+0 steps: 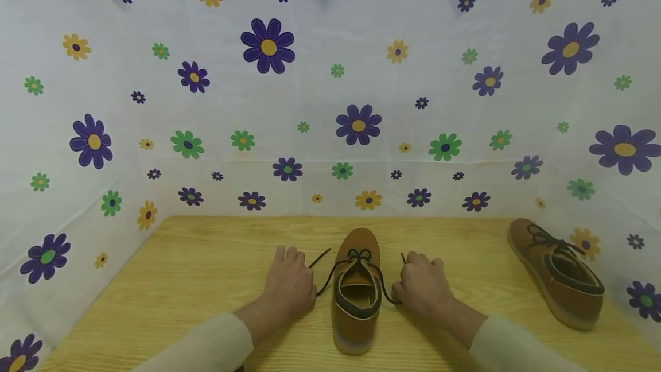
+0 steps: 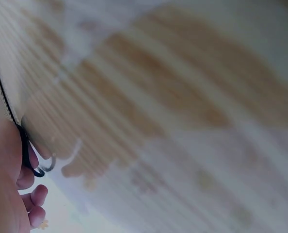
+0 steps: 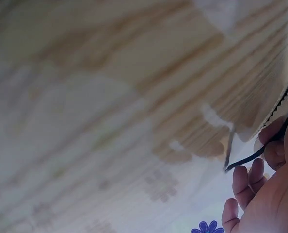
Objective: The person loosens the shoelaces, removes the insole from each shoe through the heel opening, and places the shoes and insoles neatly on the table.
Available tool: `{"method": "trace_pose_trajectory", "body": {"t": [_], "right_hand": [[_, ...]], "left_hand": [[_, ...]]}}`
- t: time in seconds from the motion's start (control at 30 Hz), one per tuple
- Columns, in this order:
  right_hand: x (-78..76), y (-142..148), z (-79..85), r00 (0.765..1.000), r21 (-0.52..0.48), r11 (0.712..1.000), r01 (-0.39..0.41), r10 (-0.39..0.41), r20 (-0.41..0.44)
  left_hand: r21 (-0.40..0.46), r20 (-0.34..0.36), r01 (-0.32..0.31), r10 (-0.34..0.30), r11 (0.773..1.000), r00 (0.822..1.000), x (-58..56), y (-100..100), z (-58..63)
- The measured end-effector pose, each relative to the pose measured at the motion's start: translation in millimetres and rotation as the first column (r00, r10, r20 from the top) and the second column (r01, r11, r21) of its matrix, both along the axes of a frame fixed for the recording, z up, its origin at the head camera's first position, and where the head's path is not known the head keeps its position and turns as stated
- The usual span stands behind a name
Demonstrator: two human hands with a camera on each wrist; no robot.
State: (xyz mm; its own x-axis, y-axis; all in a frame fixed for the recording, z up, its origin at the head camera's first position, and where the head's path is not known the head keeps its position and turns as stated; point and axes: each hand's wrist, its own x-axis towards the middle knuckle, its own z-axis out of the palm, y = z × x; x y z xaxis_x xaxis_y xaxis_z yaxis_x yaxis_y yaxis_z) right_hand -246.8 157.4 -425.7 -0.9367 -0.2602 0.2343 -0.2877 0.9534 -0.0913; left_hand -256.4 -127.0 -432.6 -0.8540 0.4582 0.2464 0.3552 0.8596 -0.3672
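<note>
A brown shoe (image 1: 353,329) with a dark collar stands on the wooden table, its toe pointing away from me. Dark laces are crossed over its tongue, with small loops near the eyelets. To its left, my left hand (image 1: 290,283) pinches one shoelace (image 2: 25,148), whose tip sticks out past the fingers. On the other side, my right hand (image 1: 424,283) pinches the opposite shoelace (image 3: 253,156) between thumb and finger. Both laces sag slightly between shoe and hands. In the right wrist view, the other fingers are loosely bent.
A second brown shoe (image 1: 573,303), its dark lace tied in a bow, stands at the table's right edge. The wooden table (image 1: 206,257) has a glossy surface. White flower-patterned sheeting (image 1: 310,96) encloses the back and both sides.
</note>
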Motion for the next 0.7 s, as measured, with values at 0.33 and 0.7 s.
{"method": "trace_pose_trajectory", "body": {"t": [0.33,0.7], "right_hand": [[-0.5,-1.3,-2.8,1.000,-0.044,0.999,-0.010,0.009,-0.029],[2.5,-5.7,-1.1,0.986,-0.195,0.972,-0.132,0.109,-0.123]], "left_hand": [[0.074,-0.026,0.046,-0.044,0.996,0.999,0.9,-0.3,-0.5],[0.308,-0.264,0.323,-0.246,0.895,0.933,3.1,6.2,-8.0]]}}
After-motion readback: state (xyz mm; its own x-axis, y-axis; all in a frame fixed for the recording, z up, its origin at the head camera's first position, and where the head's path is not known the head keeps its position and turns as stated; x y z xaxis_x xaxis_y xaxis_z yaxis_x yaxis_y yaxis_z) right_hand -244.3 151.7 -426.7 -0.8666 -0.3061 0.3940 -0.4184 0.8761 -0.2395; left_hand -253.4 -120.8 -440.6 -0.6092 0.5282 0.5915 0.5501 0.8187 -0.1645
